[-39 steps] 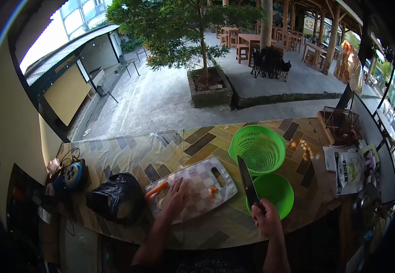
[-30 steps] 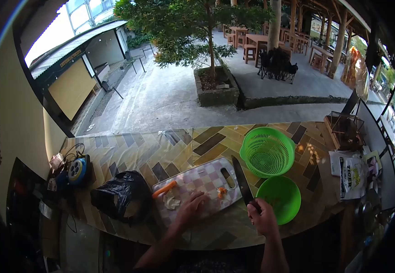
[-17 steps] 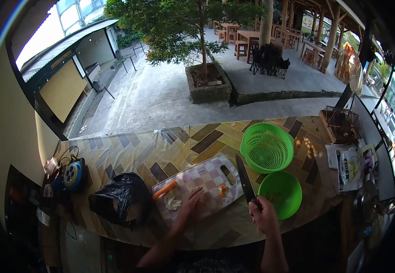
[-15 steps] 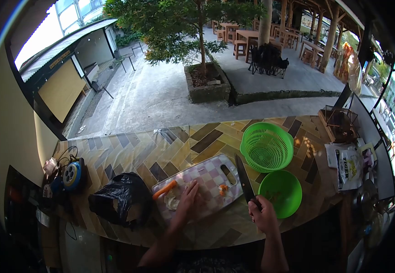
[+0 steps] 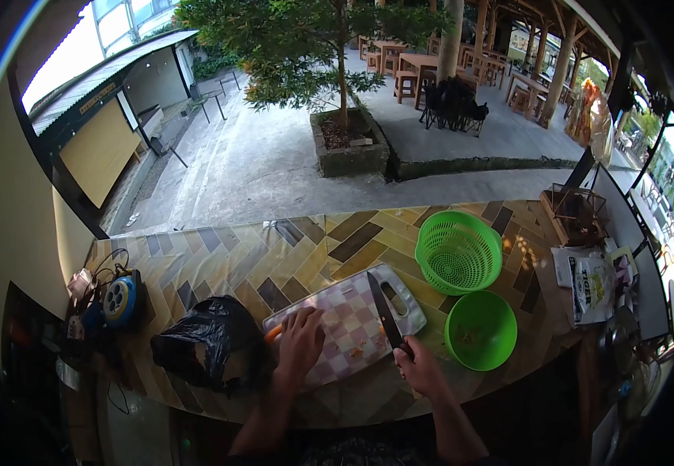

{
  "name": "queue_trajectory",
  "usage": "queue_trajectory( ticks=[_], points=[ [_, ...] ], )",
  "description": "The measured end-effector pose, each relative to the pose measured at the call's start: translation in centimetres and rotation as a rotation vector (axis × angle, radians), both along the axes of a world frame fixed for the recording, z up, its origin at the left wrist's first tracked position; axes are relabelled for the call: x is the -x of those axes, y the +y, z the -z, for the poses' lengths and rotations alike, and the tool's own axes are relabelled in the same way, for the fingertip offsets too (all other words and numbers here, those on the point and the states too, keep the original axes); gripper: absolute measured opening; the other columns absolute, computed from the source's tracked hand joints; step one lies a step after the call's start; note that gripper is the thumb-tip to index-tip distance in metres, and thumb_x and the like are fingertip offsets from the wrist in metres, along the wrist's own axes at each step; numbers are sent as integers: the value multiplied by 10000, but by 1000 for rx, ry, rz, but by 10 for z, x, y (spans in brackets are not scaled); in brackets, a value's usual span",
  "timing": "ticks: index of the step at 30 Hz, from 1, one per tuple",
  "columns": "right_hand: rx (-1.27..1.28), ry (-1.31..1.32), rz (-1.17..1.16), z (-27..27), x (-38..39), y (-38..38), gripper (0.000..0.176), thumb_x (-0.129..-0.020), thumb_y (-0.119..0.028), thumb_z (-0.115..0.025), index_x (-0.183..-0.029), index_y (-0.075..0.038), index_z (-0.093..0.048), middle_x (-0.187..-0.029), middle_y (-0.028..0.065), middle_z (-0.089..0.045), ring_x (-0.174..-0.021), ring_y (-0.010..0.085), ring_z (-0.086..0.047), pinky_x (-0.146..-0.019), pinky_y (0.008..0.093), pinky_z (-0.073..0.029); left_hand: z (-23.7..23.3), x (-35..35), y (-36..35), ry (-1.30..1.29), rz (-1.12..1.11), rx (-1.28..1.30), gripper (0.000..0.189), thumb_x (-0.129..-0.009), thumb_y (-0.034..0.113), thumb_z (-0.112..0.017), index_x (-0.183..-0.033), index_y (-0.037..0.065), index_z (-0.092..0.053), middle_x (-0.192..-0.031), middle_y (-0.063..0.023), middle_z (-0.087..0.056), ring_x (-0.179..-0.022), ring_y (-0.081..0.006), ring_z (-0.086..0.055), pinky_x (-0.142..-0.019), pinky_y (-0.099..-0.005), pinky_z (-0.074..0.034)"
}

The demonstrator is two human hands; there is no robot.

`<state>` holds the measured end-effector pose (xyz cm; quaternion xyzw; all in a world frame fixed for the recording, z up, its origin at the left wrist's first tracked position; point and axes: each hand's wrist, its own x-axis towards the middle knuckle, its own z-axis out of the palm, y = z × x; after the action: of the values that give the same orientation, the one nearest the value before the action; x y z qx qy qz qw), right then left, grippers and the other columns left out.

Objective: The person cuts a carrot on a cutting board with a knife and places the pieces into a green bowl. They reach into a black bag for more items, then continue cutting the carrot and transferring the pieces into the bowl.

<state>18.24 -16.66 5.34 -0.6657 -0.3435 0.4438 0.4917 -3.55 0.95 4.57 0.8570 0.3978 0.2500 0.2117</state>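
A pink and white checkered cutting board lies on the patterned table. My left hand rests over its left side, fingers bent; what lies beneath the palm is hidden. The orange end of a carrot shows beside those fingers, at the board's left edge. My right hand is wrapped round the dark handle of a knife, whose blade points away from me above the board's right part. Small orange scraps lie on the board near its lower middle.
Right of the board stand a green colander and a green bowl with scraps inside. A black plastic bag lies to the left, a blue cable reel beyond it. Packets and a wooden-based rack are at the right.
The knife has moved left, from beside the board to above it. My left hand has shifted left toward the carrot and covers the pale item. The orange scraps now lie lower on the board.
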Motion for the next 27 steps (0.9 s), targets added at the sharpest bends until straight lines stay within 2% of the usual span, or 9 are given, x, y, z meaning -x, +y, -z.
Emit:
queue_trajectory(
  ticks=[3, 10, 11, 12, 15, 18, 19, 24, 27],
  points=[
    [11, -210, -18, 20, 4, 19, 167, -1037, -201, -559, -1030, -35, -550, -775, 3, -551, -642, 73, -517, -593, 269, -451, 32, 2, 37, 118, 159, -314, 368, -886, 98, -630, -1251, 52, -657, -1321, -107, -623, -1313, -293, -542, -1238, -534, -226],
    [39, -239, -14, 23, 1, 23, 168, -1024, -194, -573, -1043, -27, -569, -759, 12, -568, -671, 95, -552, -613, 292, -465, 21, 6, 19, 182, 393, -105, 109, -881, 124, -650, -968, 90, -706, -1037, -33, -729, -1092, -214, -684, -1258, -574, -171],
    [46, -251, -12, 27, -2, 24, 171, -1023, -190, -573, -1055, -23, -571, -756, 13, -567, -675, 99, -554, -620, 299, -468, 21, 8, 16, 159, 420, -41, 179, -872, 112, -657, -1046, 94, -689, -1114, -72, -698, -1148, -246, -647, -1245, -577, -198],
    [53, -262, -11, 25, 0, 25, 174, -1021, -186, -574, -1068, -19, -574, -753, 14, -566, -679, 103, -555, -627, 306, -472, 20, 9, 17, 82, 359, -82, 207, -879, 117, -658, -1084, 99, -685, -1151, -83, -684, -1168, -264, -631, -1238, -556, -214],
    [104, -308, 4, 14, 2, 29, 285, -1001, -195, -590, -1184, 22, -573, -980, 232, -679, -906, 390, -673, -827, 439, -510, 8, 10, 21, -20, 110, -313, 340, -878, 99, -665, -1217, 105, -646, -1242, -126, -622, -1196, -328, -574, -1147, -483, -341],
    [40, -547, -10, 15, 1, 37, 315, -1010, -174, -565, -1251, 29, -566, -941, 193, -671, -893, 312, -676, -814, 413, -524, 37, 25, 43, 106, 24, -292, 295, -869, 125, -684, -1163, 124, -658, -1158, -112, -636, -1158, -313, -585, -1123, -488, -360],
    [18, -585, -27, 10, 2, 40, 333, -1006, -167, -561, -1270, 36, -556, -1010, 223, -663, -952, 347, -668, -849, 429, -520, 36, 28, 46, 104, 36, -272, 244, -862, 140, -694, -1106, 131, -693, -1039, -83, -646, -1073, -301, -599, -1045, -467, -389],
    [-53, -724, -108, 10, 20, 50, 389, -979, -124, -559, -1325, 51, -525, -1267, 287, -596, -1140, 438, -617, -954, 476, -507, 29, 35, 54, 100, -22, -216, 295, -823, 141, -729, -1117, 109, -725, -1102, -92, -666, -1097, -318, -587, -1026, -438, -399],
    [44, -769, -255, -3, 36, 57, 407, -965, -113, -573, -1346, 21, -527, -1285, 262, -575, -1143, 431, -611, -957, 481, -512, 28, 24, 47, 88, -17, -278, 331, -820, 131, -731, -1148, 100, -699, -1110, -104, -654, -1120, -331, -572, -1032, -444, -400]
  ],
)
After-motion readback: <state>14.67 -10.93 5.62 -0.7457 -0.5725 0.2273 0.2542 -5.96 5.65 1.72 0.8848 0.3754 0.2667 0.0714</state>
